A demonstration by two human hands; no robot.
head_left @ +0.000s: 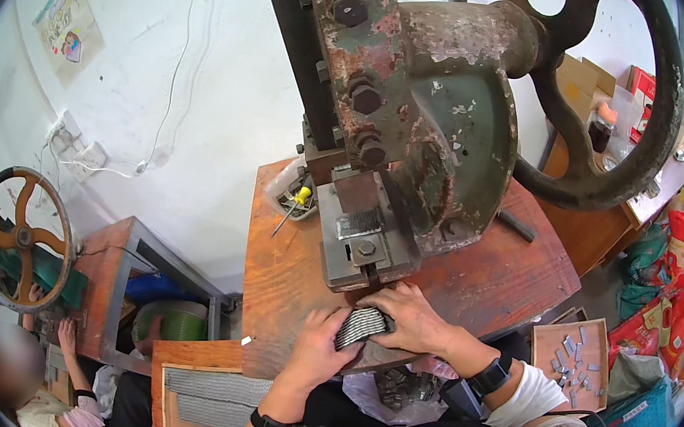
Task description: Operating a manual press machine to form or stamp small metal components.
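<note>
Between my left hand point(317, 347) and my right hand point(412, 320) is a short block of thin, grey metal strips point(360, 328) lined up side by side. The fingers of both hands are closed around its two ends, at the near edge of the wooden table point(278, 317). Just beyond them stands a worn green hand press point(463, 134). On its steel base point(371, 251), a small ridged metal piece point(358, 224) sits below the ram.
A large handwheel point(662, 108) juts out at the right. A yellow-handled screwdriver point(301, 197) leans in a white tub. Metal pieces fill a wooden tray point(161, 362), a box point(544, 341) and a plastic bag point(362, 395). A co-worker point(54, 400) sits at another handwheel point(23, 237).
</note>
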